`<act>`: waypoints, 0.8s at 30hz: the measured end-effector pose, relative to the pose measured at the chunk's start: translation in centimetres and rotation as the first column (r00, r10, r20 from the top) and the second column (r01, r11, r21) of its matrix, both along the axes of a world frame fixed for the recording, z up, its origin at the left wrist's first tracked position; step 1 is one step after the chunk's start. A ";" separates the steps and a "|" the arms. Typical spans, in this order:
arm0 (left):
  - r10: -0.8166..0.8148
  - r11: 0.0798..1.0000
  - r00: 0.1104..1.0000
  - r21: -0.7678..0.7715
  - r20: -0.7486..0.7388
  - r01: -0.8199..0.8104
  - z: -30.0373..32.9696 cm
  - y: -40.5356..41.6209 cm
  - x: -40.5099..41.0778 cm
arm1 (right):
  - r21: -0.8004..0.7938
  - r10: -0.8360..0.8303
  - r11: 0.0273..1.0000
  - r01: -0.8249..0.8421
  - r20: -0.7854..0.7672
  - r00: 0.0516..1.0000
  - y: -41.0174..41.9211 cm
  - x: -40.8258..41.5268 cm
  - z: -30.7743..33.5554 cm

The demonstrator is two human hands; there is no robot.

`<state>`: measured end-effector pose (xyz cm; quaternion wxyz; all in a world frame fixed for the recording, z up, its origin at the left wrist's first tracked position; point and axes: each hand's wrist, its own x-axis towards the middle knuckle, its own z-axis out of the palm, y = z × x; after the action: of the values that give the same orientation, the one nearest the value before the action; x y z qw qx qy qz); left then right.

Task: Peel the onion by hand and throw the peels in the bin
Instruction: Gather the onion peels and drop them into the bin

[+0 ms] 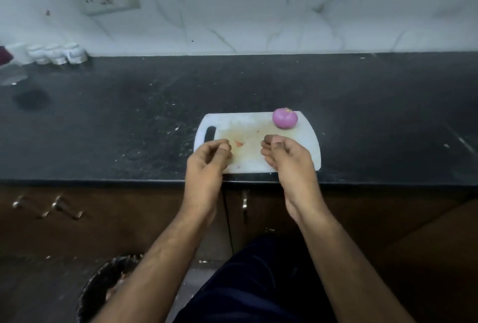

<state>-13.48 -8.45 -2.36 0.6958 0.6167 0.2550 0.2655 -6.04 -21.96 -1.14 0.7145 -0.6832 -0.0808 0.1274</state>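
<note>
A peeled purple onion (284,118) rests on the far right corner of a white cutting board (248,128), apart from both hands. My left hand (207,165) hovers over the board's near left part with its fingers curled loosely and nothing visible in it. My right hand (287,159) hovers over the board's near right part, fingers curled in the same way, also with nothing visible in it. A small orange scrap (239,143) lies on the board between the hands. The black bin (103,289) stands on the floor at the lower left, partly hidden by my left forearm.
The board lies near the front edge of a black counter (103,121). White jars (58,53) stand at the back left by the tiled wall. Brown cabinet doors with metal handles (244,205) run below the counter. My dark trouser leg fills the lower middle.
</note>
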 end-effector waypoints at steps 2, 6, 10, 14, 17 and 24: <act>-0.103 0.940 0.988 0.314 -0.117 0.135 -0.5 0.7 1.6 | -0.320 -0.014 0.941 0.109 0.284 0.959 -1.0 2.2 -0.6; -0.136 0.531 0.915 0.751 -0.381 0.392 -1.4 2.3 5.0 | -0.717 0.273 0.671 0.187 0.474 0.837 -2.1 6.0 -2.3; -0.091 0.251 0.803 0.766 -0.589 0.591 -2.6 2.8 7.0 | -0.825 0.426 0.555 0.105 0.391 0.816 -0.7 6.6 -3.3; -0.223 0.542 0.881 0.699 -0.417 0.468 -2.9 3.5 6.3 | -0.794 0.526 0.606 -0.050 0.352 0.774 2.2 5.3 -3.1; -0.233 0.734 0.933 0.579 -0.275 0.354 -2.7 4.5 5.8 | -0.549 0.439 0.805 -0.226 0.292 0.850 3.8 5.3 -2.0; -0.175 0.884 0.975 0.414 -0.135 0.216 -3.0 5.3 5.8 | -0.747 0.408 0.664 -0.033 0.325 0.853 3.3 8.2 -1.0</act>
<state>-7.64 -3.19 -5.34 0.5549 0.7880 0.1595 0.2140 2.20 -18.66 -2.12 0.3264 -0.9006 -0.2786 0.0692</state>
